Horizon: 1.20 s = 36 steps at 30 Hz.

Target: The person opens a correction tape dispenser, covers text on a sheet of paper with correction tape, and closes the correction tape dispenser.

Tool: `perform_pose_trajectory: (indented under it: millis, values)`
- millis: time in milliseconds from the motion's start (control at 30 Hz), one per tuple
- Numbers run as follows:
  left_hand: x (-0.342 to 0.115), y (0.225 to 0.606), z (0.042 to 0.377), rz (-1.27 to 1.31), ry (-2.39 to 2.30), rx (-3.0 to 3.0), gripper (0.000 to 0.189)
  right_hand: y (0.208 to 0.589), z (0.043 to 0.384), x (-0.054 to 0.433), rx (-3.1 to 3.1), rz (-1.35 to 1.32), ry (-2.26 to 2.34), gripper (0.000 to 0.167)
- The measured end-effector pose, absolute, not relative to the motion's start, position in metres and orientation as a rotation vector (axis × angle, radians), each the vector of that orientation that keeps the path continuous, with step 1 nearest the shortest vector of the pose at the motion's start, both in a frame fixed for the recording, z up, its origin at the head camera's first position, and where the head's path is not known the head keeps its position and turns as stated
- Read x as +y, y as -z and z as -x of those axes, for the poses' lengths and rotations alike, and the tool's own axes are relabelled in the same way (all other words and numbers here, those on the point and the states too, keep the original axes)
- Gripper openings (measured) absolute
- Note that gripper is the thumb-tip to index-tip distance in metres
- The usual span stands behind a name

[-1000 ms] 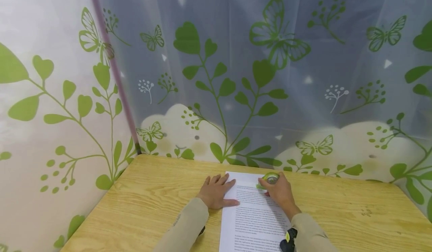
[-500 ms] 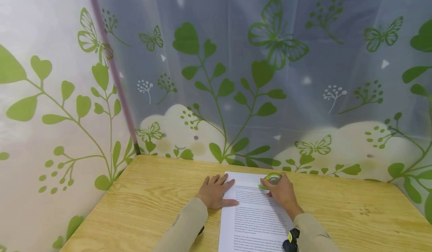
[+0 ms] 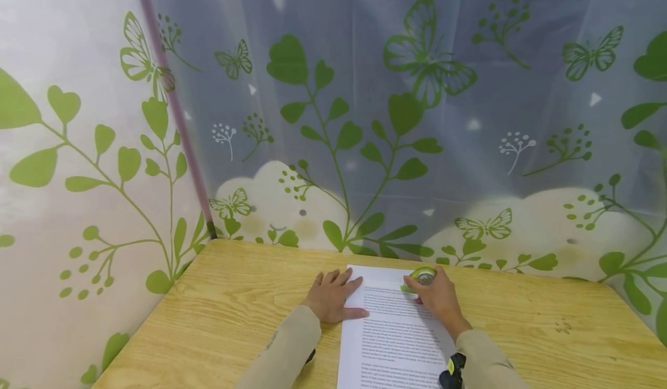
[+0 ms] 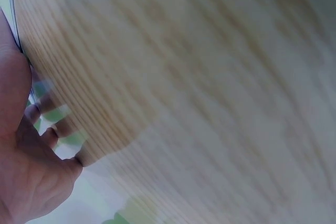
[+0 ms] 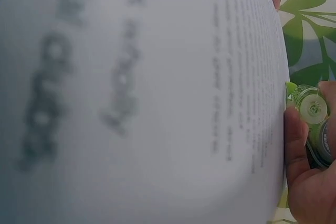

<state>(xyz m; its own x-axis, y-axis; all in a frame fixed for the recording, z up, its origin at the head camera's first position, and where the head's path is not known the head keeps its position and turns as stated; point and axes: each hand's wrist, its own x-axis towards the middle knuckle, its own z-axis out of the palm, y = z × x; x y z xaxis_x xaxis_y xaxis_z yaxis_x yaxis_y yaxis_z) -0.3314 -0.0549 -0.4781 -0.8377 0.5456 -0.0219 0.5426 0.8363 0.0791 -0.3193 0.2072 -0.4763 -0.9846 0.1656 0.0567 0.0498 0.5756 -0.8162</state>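
Observation:
A printed sheet of paper [image 3: 388, 334] lies on the wooden table. My left hand [image 3: 333, 299] rests with spread fingers on the sheet's upper left edge, thumb out over the print. In my right hand [image 3: 440, 301] I hold a green correction tape [image 3: 424, 274], gripped between thumb and fingers. Its tip is down at the first printed lines, toward the sheet's right side. The right wrist view shows the clear green casing and round wheels of the correction tape [image 5: 313, 107], its tip right at the paper. The palm hides part of it.
The light wooden table [image 3: 239, 296] ends at a curtain [image 3: 359, 146] printed with leaves and butterflies. A second pale printed curtain [image 3: 88, 215] hangs along the left side. A black wrist device [image 3: 452, 371] hangs below the right sleeve over the paper.
My right hand has slid a little to the right across the top of the sheet with the correction tape. The left hand stays in place on the paper.

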Motion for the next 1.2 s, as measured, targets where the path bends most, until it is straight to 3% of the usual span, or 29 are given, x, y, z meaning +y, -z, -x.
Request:
perform_pose_trajectory:
  millis: [467,1200]
  values:
    - [-0.056,0.484,0.336,-0.877,-0.082,2.963,0.083,0.476,0.318,0.216,-2.694,0.199,-1.368,0.075]
    - [-0.054,0.474,0.329,-0.870,-0.116,2.954,0.081,0.475,0.317,0.226,-2.685,0.192,-1.358,0.065]
